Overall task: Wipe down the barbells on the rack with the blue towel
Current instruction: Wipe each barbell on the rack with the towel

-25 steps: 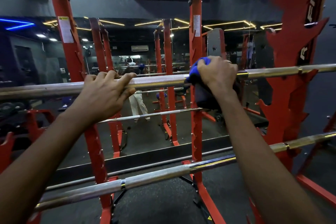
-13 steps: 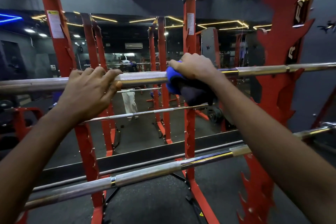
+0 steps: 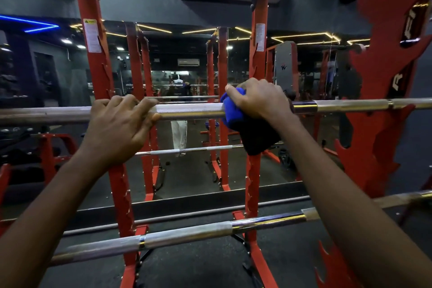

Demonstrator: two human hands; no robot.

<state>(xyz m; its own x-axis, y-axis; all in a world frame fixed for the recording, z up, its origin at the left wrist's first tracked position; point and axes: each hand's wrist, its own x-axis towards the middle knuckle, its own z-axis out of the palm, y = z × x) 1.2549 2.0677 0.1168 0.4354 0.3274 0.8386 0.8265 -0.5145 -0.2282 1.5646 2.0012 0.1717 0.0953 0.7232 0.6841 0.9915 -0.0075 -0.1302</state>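
**Item 1:** upper barbell (image 3: 191,110). Round steel shaft, matte and knurled at centre, polished smooth further right. It lies level across the red rack (image 3: 100,77). My left hand (image 3: 119,124) curls over it bare. My right hand (image 3: 259,98), set apart along the bar, clamps the blue towel (image 3: 230,112) round the shaft, and a dark fold of cloth hangs beneath.

**Item 2:** lower barbell (image 3: 187,236). Same build with chrome bands, resting lower on the rack.

**Item 3:** white label (image 3: 92,35) on the rack upright. Yellow header, print too small for me to read.

**Item 4:** red side panel (image 3: 383,82). Jagged cut steel with a white "R" legible; I cannot make out the letters above.
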